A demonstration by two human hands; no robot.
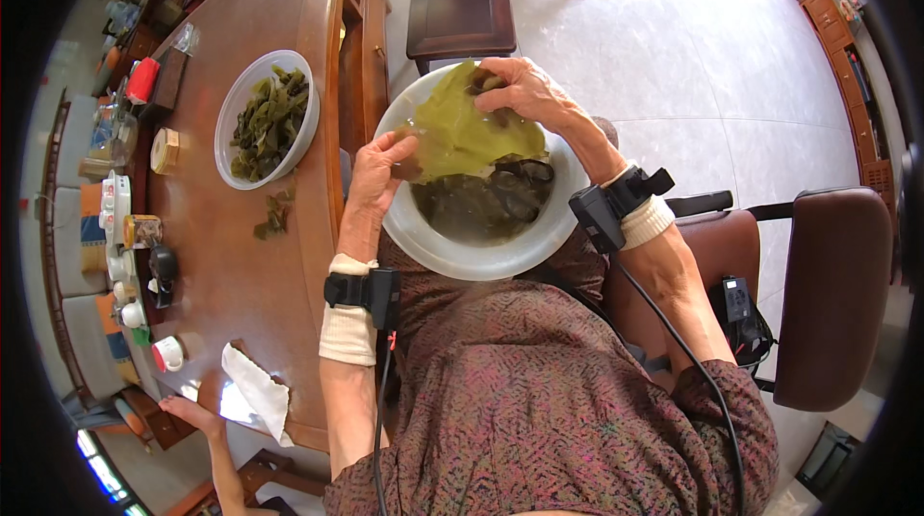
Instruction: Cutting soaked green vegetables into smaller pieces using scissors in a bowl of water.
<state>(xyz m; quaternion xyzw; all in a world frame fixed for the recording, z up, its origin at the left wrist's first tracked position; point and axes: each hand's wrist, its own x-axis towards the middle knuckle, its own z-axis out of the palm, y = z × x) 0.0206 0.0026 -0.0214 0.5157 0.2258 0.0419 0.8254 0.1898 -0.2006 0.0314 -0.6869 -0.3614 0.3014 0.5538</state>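
Note:
A wide, wet sheet of green kelp (473, 122) is stretched between my two hands over a white plastic basin (462, 265). My left hand (380, 169) pinches its lower left edge between thumb and fingers. At the upper right, my right hand (521, 88) grips a bunched part of the same sheet. Below it, darker kelp (484, 202) lies in cloudy water in the basin, which rests at my lap. To the left, a translucent plastic bowl (312, 108) on the wooden table holds a heap of cut kelp pieces (268, 122).
The wooden table (209, 249) runs along my left, with loose kelp scraps (274, 216), a white cloth (256, 390) and a cup (168, 355) on it. Ahead stands a dark wooden stool (462, 18). A brown chair (830, 299) is at my right. Another person's hand (189, 411) reaches the table's near end.

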